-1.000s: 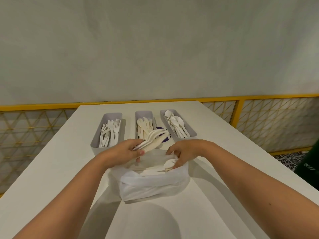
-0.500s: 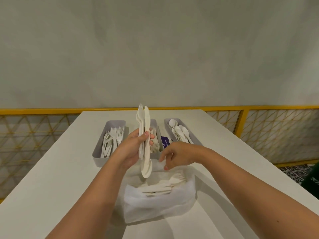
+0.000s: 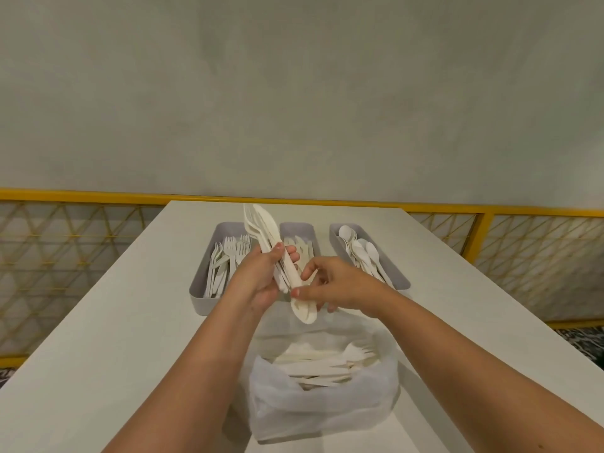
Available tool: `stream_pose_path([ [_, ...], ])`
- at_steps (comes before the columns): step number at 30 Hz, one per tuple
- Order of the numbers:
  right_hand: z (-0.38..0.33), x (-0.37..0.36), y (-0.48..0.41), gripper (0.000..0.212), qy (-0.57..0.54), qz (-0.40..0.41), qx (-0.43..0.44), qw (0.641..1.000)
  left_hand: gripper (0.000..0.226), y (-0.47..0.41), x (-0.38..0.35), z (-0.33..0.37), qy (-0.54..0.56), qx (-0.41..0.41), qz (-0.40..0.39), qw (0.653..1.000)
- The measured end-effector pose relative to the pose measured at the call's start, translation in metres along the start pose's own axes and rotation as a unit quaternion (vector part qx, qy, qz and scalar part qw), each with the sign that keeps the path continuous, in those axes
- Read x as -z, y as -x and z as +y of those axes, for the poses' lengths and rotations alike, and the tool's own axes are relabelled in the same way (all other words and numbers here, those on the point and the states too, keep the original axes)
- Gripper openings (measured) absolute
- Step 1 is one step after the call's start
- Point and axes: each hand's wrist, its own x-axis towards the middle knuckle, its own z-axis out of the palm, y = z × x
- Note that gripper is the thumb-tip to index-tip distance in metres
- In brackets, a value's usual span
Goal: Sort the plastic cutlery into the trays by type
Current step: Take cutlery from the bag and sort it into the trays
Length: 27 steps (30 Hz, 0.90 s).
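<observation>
A bundle of white cutlery (image 3: pixel 265 238) stands nearly upright above the counter (image 3: pixel 114 338), gripped mid-length in the left hand (image 3: pixel 258 279), while the right hand (image 3: pixel 340 286) pinches its lower, spoon-shaped end. Behind lie the fork tray (image 3: pixel 202 289), the knife tray (image 3: pixel 295 227) and the spoon tray (image 3: pixel 397 273). The open plastic bag (image 3: pixel 320 410) of unsorted pieces sits nearest the person.

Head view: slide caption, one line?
Left hand grips mixed cutlery bundle above bag; right hand pinches its lower end; three trays behind.
</observation>
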Motion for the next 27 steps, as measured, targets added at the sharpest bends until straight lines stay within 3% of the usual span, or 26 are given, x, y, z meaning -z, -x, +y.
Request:
stream_pose_path([
  [4,-0.001,-0.005,0.001,0.026,-0.051,-0.08,0.007,0.995,0.027,-0.003,0.002,0.005,0.017,-0.029,0.032,0.999],
  [6,-0.002,-0.005,0.001,0.022,-0.073,-0.087,0.012,0.994,0.015,-0.003,0.005,0.007,0.031,-0.03,0.043,0.998],
  [12,-0.001,-0.005,0.002,0.018,-0.077,-0.093,-0.001,0.993,0.016,-0.004,0.01,0.007,0.018,-0.041,0.038,0.998],
  [16,0.0,-0.012,-0.004,0.01,-0.042,0.037,0.037,0.998,0.029,-0.002,0.009,0.002,-0.004,-0.031,0.011,0.999],
  [20,-0.008,-0.014,-0.011,0.014,-0.044,0.165,0.088,0.981,0.036,-0.001,0.007,-0.001,0.001,-0.025,-0.006,1.0],
  [27,-0.013,-0.016,-0.014,0.024,-0.001,0.153,0.09,0.984,0.031,0.003,0.002,-0.003,0.003,-0.019,-0.007,1.0],
])
